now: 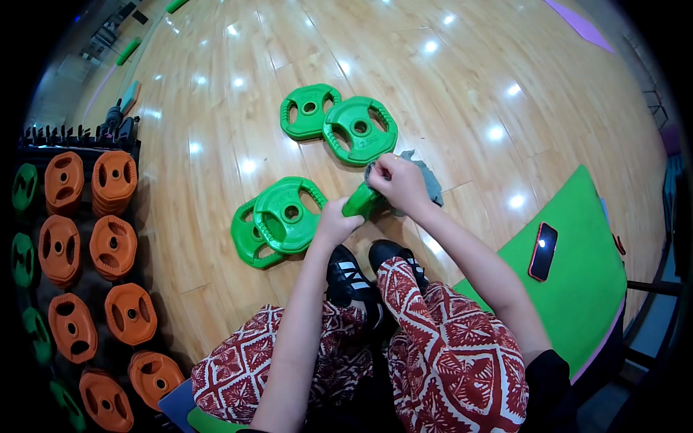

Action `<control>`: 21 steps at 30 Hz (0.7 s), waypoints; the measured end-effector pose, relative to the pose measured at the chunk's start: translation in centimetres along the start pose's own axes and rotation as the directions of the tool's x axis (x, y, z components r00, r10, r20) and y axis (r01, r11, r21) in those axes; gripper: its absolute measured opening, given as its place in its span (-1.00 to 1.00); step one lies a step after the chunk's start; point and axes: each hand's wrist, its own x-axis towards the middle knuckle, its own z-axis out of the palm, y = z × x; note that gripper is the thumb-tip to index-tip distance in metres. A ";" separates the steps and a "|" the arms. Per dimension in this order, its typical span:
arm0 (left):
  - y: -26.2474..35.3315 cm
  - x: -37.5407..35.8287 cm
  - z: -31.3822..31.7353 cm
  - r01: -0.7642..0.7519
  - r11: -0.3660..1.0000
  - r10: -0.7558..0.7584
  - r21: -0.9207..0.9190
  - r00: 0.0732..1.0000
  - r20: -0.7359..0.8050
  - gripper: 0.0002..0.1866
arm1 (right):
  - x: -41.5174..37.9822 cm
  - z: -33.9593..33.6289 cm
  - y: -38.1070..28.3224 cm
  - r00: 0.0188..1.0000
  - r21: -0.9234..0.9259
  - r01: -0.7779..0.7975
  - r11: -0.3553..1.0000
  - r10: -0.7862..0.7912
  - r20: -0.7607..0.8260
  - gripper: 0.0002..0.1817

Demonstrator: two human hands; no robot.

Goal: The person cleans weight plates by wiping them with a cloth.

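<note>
My left hand (338, 223) grips a green weight plate (366, 200) that is tilted up nearly edge-on in front of my shoes. Over its upper edge, my right hand (399, 183) is closed on a grey cloth (431, 180), which hangs down past the fingers on the right. Beside my left hand, a green plate (278, 227) lies overlapping another green plate (245, 242). Farther forward, one more green plate (377, 148) marked 2.5 KG rests partly on its neighbour (309, 130). The lower part of the held plate is hidden by my hands.
At left, a rack holds orange plates (130, 328) and green plates (23, 260). On my right a phone (543, 251) lies on a green mat (577, 310). My black shoes (351, 278) stand on the wooden floor (209, 144). A purple mat (582, 23) lies far right.
</note>
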 end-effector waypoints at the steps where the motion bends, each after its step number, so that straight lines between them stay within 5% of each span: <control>1: 0.1 -0.1 0.1 -0.003 1.000 0.003 -0.023 1.000 -0.001 -0.68 | 0.2 -0.2 0.1 1.000 0.000 0.020 1.000 -0.020 -0.022 -0.82; 6: 1.6 0.2 0.6 0.003 0.999 0.000 0.045 0.998 -0.058 -0.69 | 1.1 0.3 0.9 0.983 -0.190 -0.063 0.980 0.028 -0.184 -0.83; 9: 1.9 -0.6 0.6 0.009 0.998 -0.006 0.069 0.999 -0.049 -0.70 | -0.4 0.8 -0.9 0.960 -0.324 0.202 0.924 -0.252 -0.122 -0.86; 13: 2.5 -1.0 0.5 0.034 0.996 -0.032 0.087 0.999 -0.021 -0.70 | 0.2 0.2 -0.3 0.920 -0.258 0.373 0.891 -0.392 -0.022 -0.85; 16: 2.8 -0.8 1.0 0.049 0.999 -0.049 -0.004 0.994 -0.096 -0.70 | 1.9 -0.4 1.4 0.998 -0.211 -0.017 0.977 0.003 -0.068 -0.82; 21: 1.8 -1.1 0.8 0.023 1.000 -0.022 0.004 0.998 -0.064 -0.69 | 0.9 -0.4 4.4 0.961 -0.094 -0.275 0.957 0.275 -0.014 -0.78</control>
